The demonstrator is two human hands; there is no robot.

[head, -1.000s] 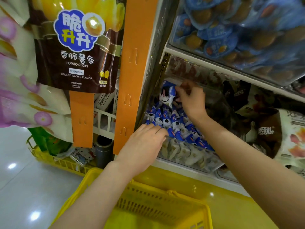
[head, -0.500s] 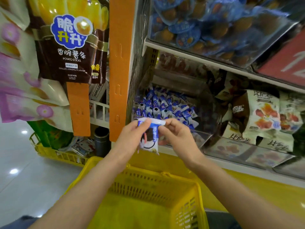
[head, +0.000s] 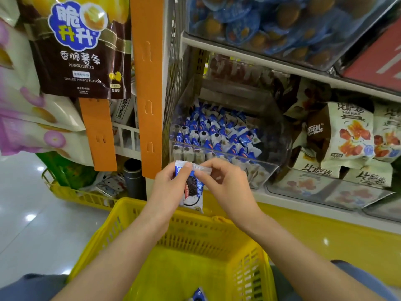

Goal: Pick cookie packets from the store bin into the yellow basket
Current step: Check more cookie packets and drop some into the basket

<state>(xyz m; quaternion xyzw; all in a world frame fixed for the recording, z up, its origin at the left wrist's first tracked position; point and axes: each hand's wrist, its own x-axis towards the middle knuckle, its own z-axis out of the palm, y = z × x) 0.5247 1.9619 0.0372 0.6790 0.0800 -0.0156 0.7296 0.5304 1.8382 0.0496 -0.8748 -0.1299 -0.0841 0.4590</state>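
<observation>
I hold one cookie packet (head: 191,192) by its top seal with both hands. My left hand (head: 168,190) pinches the left corner and my right hand (head: 226,185) the right, fingers (head: 205,168) closed narrow on the crimped edge. The packet hangs over the far rim of the yellow basket (head: 217,223), just in front of the store bin (head: 267,170).

My worry is the drop point. The packet sits above the rim, not above the basket's middle, so letting go here could bounce it off the edge and down between basket and shelf. If my two hands pull apart, I think the seal could tear. The basket seems to rest against my legs, and a careless nudge might tip it.

The store bin is clear-walled and holds a heap of blue-and-white packets, thickest toward its left side and front wall. In the basket I see one blue packet (head: 198,296) at its near end; the rest of the floor that shows is bare yellow. The neighbouring bin (head: 325,192) on the right holds white snack bags.
</observation>
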